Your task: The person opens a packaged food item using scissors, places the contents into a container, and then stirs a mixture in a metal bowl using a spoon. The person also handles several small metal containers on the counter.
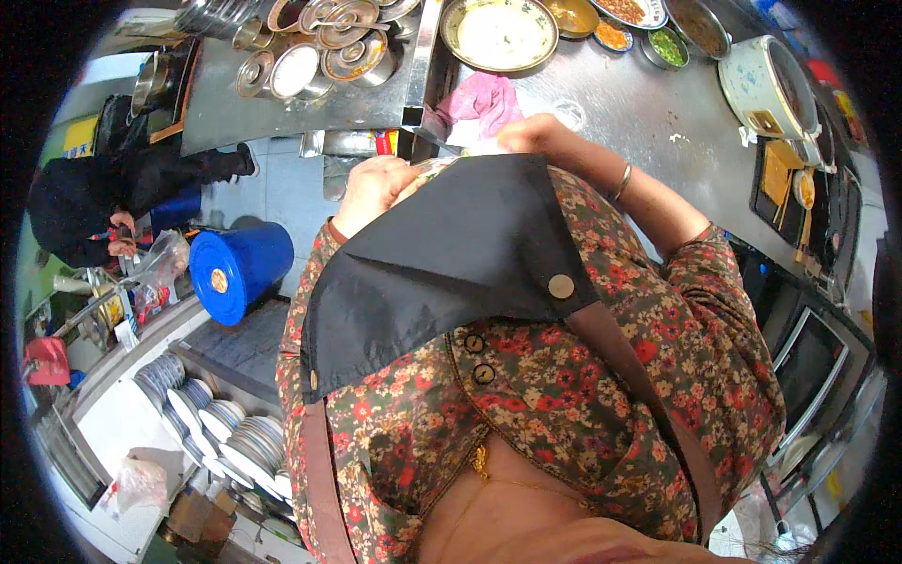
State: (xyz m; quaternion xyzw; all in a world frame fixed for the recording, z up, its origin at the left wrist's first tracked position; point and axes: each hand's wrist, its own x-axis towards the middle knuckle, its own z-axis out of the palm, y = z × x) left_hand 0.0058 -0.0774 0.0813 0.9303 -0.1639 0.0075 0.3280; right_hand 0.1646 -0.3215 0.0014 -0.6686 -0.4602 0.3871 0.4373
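Observation:
My left hand (377, 185) is at the front edge of the steel counter, its fingers bent at a partly seen colourful item behind the top of my black apron. My right hand (530, 134), on the forearm with a bangle, is curled just in front of a crumpled pink cloth (485, 102), near something white. The apron hides what lies under both hands, so whether either one grips anything cannot be told. Beyond the cloth stands a large patterned bowl (500, 34) with pale contents.
Lidded steel pots (358, 60) stand at the upper left. Bowls with chopped green (665, 48) and orange food (613, 35) and a white cooker (764, 88) stand at the upper right. A blue bin (243, 268), stacked plates (254, 451) and a person in black (77, 204) are at left.

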